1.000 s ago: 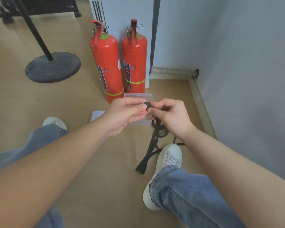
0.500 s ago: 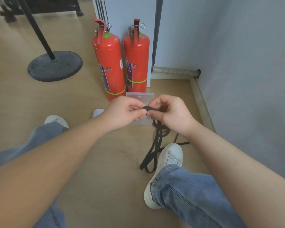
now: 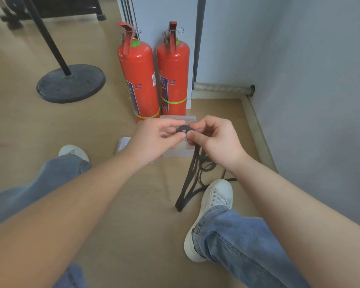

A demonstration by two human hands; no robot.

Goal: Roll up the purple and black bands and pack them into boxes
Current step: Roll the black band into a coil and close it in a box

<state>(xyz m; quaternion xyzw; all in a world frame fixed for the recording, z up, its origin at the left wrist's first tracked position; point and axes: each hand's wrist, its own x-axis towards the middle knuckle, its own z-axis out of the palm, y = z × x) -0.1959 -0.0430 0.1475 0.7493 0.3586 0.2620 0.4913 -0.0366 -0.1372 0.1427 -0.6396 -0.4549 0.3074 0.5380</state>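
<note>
Black band [image 3: 184,128], small coil, perhaps half-wound

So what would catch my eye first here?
A pair of bright red metal fire extinguishers stands on the tan floor, top centre. Just below, the left hand and right hand pinch a small coil of black fabric band between them, its loose tail hanging floorward.

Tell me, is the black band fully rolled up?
Partly: left hand and right hand pinch a small coil; the remaining black band trails to the floor.
</note>
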